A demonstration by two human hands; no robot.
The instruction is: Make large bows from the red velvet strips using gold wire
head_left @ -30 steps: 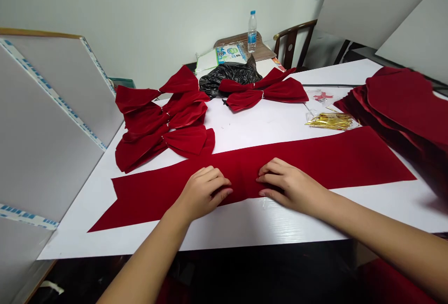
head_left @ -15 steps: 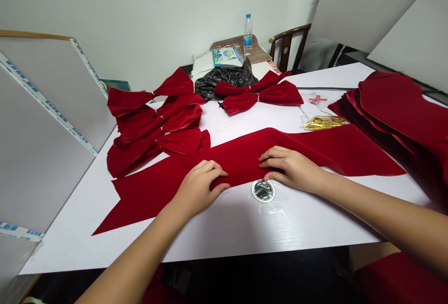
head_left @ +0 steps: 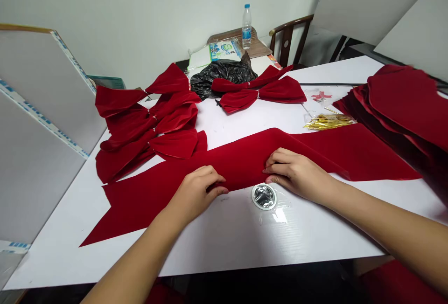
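Note:
A long red velvet ribbon (head_left: 241,164) with a notched left end lies across the white table. My left hand (head_left: 201,190) rests at its near edge, left of the middle, fingers bent and thumb close to the fingertips, with the edge between them. On the right, my right hand (head_left: 294,171) has its fingers curled on the cloth and its thumb at the same edge, closed on it. The fingertips are partly hidden. A round silver table fitting (head_left: 264,196) under clear tape sits just below the right hand.
Several tied red bows (head_left: 150,129) are stacked at left, and two bows (head_left: 262,94) lie by a black plastic bag (head_left: 224,75). Gold twist ties (head_left: 329,122) lie near a pile of red ribbons (head_left: 406,103) at right. A water bottle (head_left: 247,29) stands behind.
The fingers of both hands have drawn in a little more at the ribbon's edge. The view has shifted slightly; the ribbon lies much as before.

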